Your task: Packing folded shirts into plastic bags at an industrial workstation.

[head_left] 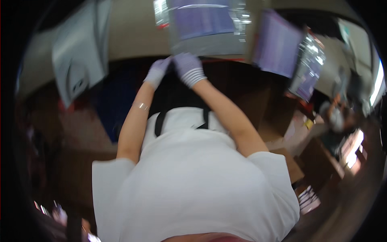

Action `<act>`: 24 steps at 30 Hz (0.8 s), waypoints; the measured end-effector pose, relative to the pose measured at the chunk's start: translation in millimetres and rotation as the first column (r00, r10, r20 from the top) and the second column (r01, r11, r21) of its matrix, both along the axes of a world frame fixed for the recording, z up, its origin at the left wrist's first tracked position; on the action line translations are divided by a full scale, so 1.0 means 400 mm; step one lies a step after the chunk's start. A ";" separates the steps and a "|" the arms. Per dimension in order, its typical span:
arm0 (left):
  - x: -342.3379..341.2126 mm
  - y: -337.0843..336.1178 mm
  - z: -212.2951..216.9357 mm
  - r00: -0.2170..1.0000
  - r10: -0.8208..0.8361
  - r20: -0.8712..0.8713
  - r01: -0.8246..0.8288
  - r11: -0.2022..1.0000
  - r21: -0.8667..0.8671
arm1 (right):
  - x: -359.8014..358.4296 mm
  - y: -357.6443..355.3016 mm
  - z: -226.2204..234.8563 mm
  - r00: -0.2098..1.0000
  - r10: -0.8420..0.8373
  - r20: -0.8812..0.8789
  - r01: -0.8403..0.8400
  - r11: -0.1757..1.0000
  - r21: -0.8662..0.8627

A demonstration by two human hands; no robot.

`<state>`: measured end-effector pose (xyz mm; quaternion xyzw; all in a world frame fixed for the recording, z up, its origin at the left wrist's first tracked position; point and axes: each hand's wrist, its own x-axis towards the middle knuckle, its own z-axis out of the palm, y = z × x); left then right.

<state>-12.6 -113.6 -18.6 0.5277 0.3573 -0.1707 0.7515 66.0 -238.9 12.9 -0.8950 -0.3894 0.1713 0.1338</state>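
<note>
Both my hands wear pale purple knit gloves and meet at the table's near edge. My left hand (159,69) has its fingers drawn together, their tips against the other hand. My right hand (188,66) is closed, its knuckles at the lower left corner of a clear plastic bag (225,49) with a purple sheet (203,22) in or under it. Motion blur and the bent fingers hide what, if anything, they hold. Another purple sheet (278,44) lies to the right, hanging over the edge.
A shiny clear packet (308,66) overhangs the edge at far right. A grey-white plastic sheet (80,48) hangs over at left. Below the table are a dark blue surface (117,105) and cardboard boxes (288,163). A blurred person (336,115) is at the right.
</note>
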 end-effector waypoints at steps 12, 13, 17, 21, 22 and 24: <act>-0.052 0.162 -0.130 0.962 0.221 -0.157 -0.232 0.971 -0.053 | 0.099 -0.564 0.324 0.624 -0.699 0.350 0.749 0.663 -0.009; -0.041 0.159 -0.107 0.965 0.181 -0.187 -0.209 0.968 -0.139 | 0.076 -0.765 0.311 0.277 -0.879 0.389 0.830 0.423 0.364; -0.022 0.128 -0.053 0.962 0.004 -0.272 -0.117 0.909 -0.399 | -0.149 -1.119 0.368 -0.188 -0.871 0.454 0.971 -0.096 0.218; -0.109 0.167 -0.145 0.997 -0.054 0.056 0.076 0.814 -0.576 | -0.255 -0.870 0.148 0.460 -0.888 0.007 0.826 0.425 -0.369; -0.100 0.150 -0.130 0.993 0.069 0.099 0.018 0.729 -0.685 | -0.271 -0.799 0.077 0.425 -0.873 -0.240 0.756 0.488 -0.436; -0.067 0.132 -0.089 0.947 0.317 0.044 -0.141 0.536 -0.832 | -0.228 -0.566 0.034 0.685 -0.631 -0.363 0.502 0.770 -0.393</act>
